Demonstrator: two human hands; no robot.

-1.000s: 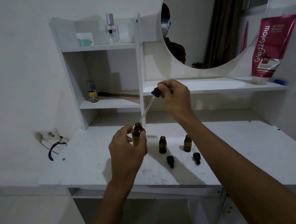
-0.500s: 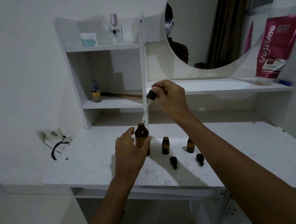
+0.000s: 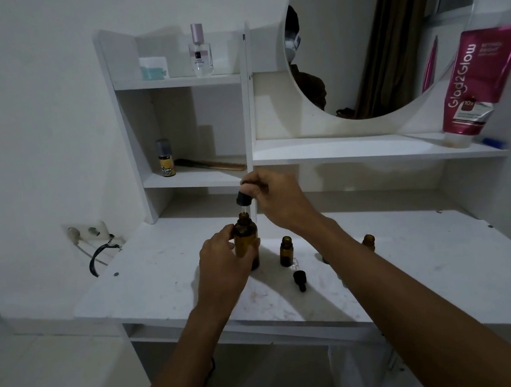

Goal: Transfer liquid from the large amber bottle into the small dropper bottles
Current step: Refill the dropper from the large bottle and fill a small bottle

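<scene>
Head view, centre of frame: large amber bottle [image 3: 247,241], round brown glass, upright on the scuffed white desk [image 3: 162,283]. Dropper [image 3: 243,202] stands over its neck, black rubber cap up, clear glass tube entering the mouth. Left hand [image 3: 225,268] curled around the bottle's body, gripping it. Right hand [image 3: 275,195] closed, fingertips pinching the dropper cap. Right of centre, one small dropper bottle [image 3: 286,251], amber, uncapped; a second small bottle [image 3: 368,241] farther right, half hidden behind the forearm. Loose black dropper cap [image 3: 300,280] lies on the desk just below the first.
</scene>
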